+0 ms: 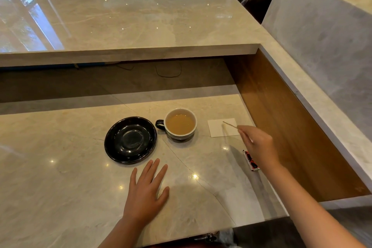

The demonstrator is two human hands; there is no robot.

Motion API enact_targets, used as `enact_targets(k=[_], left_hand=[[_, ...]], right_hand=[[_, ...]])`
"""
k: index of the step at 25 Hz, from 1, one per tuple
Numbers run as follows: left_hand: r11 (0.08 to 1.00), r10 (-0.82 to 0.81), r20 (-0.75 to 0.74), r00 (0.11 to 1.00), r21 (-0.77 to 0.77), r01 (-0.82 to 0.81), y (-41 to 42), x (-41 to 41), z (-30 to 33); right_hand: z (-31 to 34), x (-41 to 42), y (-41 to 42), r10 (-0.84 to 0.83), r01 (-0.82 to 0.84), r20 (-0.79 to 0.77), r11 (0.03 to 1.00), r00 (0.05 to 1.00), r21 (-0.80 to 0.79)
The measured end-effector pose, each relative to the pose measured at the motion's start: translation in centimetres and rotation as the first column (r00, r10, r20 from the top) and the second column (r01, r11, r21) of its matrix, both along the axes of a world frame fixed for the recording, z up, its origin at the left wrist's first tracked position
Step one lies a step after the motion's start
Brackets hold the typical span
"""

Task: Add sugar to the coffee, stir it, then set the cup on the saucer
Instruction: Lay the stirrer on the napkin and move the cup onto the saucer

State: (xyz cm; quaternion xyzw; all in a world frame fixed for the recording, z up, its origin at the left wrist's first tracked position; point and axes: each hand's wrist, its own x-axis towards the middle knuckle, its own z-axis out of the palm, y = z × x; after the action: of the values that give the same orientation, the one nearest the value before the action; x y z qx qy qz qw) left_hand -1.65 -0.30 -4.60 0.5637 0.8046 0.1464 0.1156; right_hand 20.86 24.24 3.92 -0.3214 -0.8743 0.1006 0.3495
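Observation:
A dark cup (180,124) with a white inside holds light brown coffee and stands on the marble counter, its handle pointing left. Just left of it lies an empty black saucer (130,140). My right hand (259,145) pinches a thin wooden stir stick (230,124), whose tip hovers over a white napkin (222,127) to the right of the cup. A red and black sugar packet (250,160) lies on the counter, partly hidden under my right wrist. My left hand (146,189) rests flat on the counter, fingers spread, below the saucer.
A raised marble ledge (128,50) runs across behind the work counter, with a dark gap and cables under it. A wooden side wall (281,119) bounds the counter on the right. Chairs stand in the room beyond.

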Motion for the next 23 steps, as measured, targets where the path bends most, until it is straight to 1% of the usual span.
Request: enact_targets(k=[2,6,12,15,20,23], left_hand=[[1.0,0.0,-0.002,1.0,-0.002,0.0,0.0,0.0,0.0],[1.0,0.0,-0.003,1.0,0.004,0.0,0.0,0.0,0.0],[1.0,-0.002,-0.009,1.0,-0.005,0.002,0.1,0.0,0.1],[1.0,-0.003,-0.018,1.0,-0.014,0.003,0.0,0.0,0.1],[1.0,0.0,-0.002,1.0,-0.008,0.0,0.1,0.0,0.2],[1.0,-0.001,-0.005,1.0,-0.011,0.001,0.0,0.0,0.2]], right_hand=[[-1.1,0.3,0.1,0.074,-0.083,0.085,0.991,0.994,0.104],[-3.1,0.4,0.1,0.127,-0.164,0.202,0.97,0.971,0.177],[-4.6,1.1,-0.9,0.164,-0.196,0.258,0.975,0.952,0.105],[-4.9,1.4,-1.7,0.178,-0.195,0.279,0.98,0.944,0.033],[-5.0,1.3,-2.8,0.192,-0.205,0.302,0.979,0.934,0.012],[-5.4,1.7,-3.1,0.169,-0.191,0.343,0.981,0.924,0.03]])
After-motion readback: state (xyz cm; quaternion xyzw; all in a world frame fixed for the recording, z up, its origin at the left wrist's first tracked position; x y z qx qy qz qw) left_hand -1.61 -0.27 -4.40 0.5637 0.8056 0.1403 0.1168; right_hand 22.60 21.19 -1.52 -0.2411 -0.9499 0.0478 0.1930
